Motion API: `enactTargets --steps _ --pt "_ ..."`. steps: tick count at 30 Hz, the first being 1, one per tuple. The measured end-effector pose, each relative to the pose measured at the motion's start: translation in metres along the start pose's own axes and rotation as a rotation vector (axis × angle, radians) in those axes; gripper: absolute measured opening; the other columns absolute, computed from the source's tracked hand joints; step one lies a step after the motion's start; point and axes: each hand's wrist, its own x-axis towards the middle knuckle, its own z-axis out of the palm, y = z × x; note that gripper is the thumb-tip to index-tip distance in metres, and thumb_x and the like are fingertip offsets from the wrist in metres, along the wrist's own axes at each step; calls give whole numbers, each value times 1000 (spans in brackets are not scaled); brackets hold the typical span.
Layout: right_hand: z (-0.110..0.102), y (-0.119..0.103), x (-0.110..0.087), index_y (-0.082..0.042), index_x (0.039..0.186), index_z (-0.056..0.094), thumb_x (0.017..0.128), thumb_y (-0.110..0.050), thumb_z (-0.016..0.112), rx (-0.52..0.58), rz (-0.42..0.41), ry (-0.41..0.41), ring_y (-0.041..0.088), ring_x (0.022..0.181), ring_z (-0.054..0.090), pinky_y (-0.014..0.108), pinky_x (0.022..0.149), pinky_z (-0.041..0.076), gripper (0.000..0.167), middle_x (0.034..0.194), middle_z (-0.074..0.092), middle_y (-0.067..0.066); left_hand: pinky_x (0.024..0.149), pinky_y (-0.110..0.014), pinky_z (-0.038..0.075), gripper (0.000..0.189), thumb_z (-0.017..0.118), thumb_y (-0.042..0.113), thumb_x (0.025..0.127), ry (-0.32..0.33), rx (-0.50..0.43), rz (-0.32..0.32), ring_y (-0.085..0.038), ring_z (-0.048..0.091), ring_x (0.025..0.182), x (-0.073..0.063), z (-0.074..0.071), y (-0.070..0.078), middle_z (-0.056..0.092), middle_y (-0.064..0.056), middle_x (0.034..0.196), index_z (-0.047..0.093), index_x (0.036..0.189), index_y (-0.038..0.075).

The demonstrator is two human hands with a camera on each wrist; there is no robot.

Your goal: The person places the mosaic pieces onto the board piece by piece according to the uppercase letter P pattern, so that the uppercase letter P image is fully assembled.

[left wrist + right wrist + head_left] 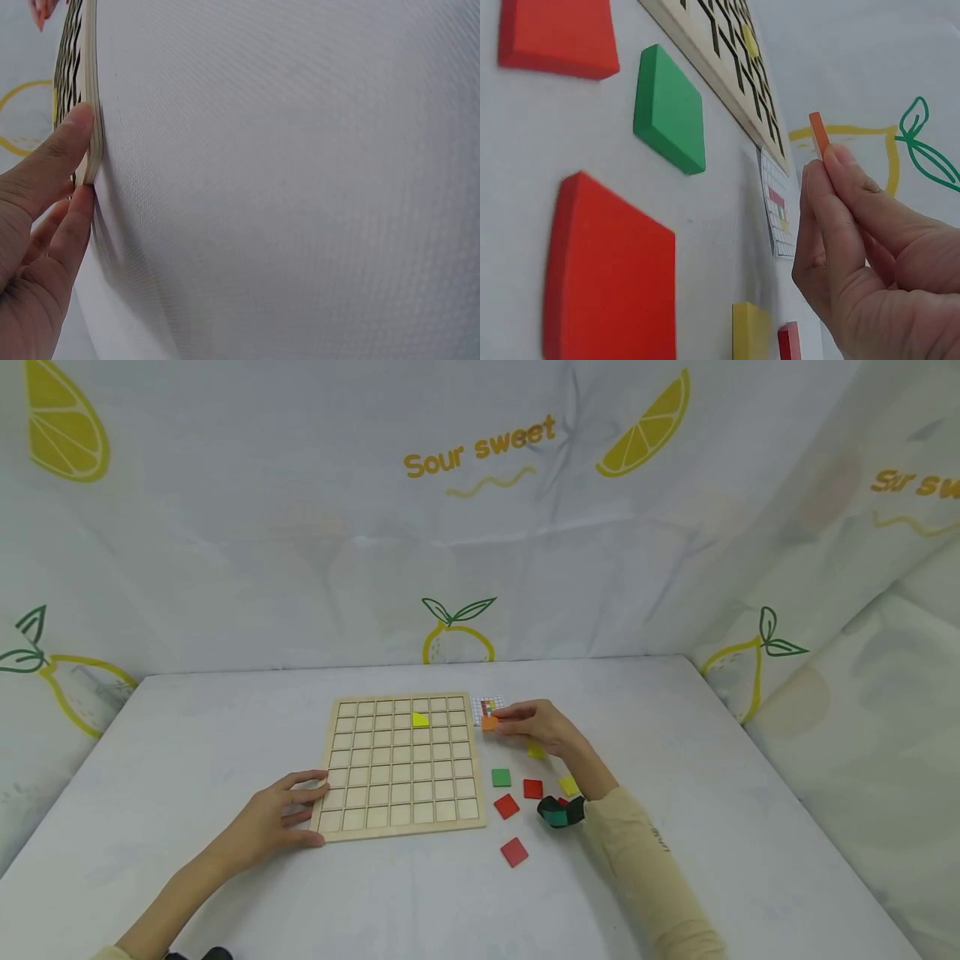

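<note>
A wooden grid board (400, 837) lies flat on the table, with a yellow quarter-round tile (420, 720) in one of its upper cells. My left hand (273, 814) rests against the board's near left corner, thumb at the front edge and fingers spread along the left side. In the left wrist view, the thumb (61, 154) touches the board's edge. My right hand (542, 727) pinches a small orange tile (819, 133) between thumb and fingertips, raised above the table. The tile is in front of a small printed pattern card (477, 708), partly covering it.
Right of the board lie a green tile (501, 777), several red tiles (513, 852) and yellow tiles (568, 786). One red tile is partly hidden by the dark wrist strap (562, 812). A white cloth printed with lemons (457, 643) hangs behind the table.
</note>
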Motion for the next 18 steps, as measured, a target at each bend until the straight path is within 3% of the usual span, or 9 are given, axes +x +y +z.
enactTargets --steps 5,14,18 --pt "8 -4 4 5 122 63 87 -2 69 6 -18 -6 11 86 59 18 76 56 36 121 62 16 89 -31 56 66 83 13 71 -3 -12 1 -45 51 117 0 0 0 38 -28 141 54 122 -18" --pt "26 -10 13 8 121 62 86 4 68 134 -7 -31 8 87 64 27 87 58 36 126 60 17 89 -30 57 67 83 13 71 -5 -11 6 -45 52 116 0 0 -1 39 -28 140 54 122 -19" --pt "33 -13 15 9 121 61 85 5 68 154 -19 -29 9 83 65 29 87 58 37 117 65 17 88 -31 57 66 83 12 71 6 -11 18 -45 52 115 0 0 0 40 -27 139 55 121 -19"
